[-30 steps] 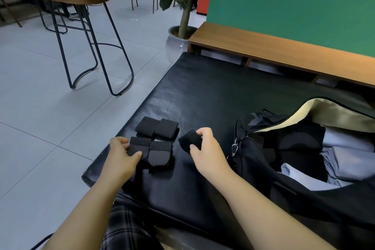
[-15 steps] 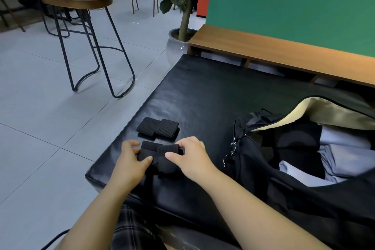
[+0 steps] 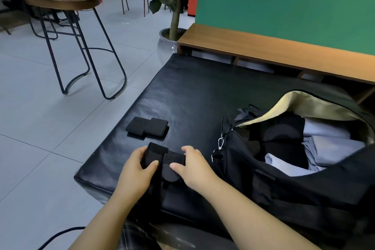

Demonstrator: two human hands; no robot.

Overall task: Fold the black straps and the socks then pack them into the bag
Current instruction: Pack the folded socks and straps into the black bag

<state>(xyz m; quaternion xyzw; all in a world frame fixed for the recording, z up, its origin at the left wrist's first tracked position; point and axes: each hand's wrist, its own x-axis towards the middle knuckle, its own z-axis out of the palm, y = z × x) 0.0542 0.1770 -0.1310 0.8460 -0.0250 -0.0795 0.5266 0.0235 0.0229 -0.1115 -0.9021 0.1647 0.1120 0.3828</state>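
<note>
Both my hands hold one folded black perforated strap [image 3: 172,158] near the front edge of the black padded bench [image 3: 203,95]. My left hand [image 3: 140,172] grips its left end, thumb on top. My right hand [image 3: 192,166] pinches its right end between thumb and fingers. A second folded black strap [image 3: 147,127] lies flat on the bench just beyond them. The open black bag [image 3: 284,178] sits at the right, its beige lining showing, with grey and black folded clothes inside. No sock can be told apart from the dark items.
A wooden shelf [image 3: 274,50] runs along the green wall behind the bench. A bar stool [image 3: 67,6] and a potted plant [image 3: 172,32] stand on the tiled floor to the left. The bench's left edge drops to the floor.
My right hand left the dark bundle beside the bag and came over to the near strap. Both hands now hold that strap, its left end raised off the bench.
</note>
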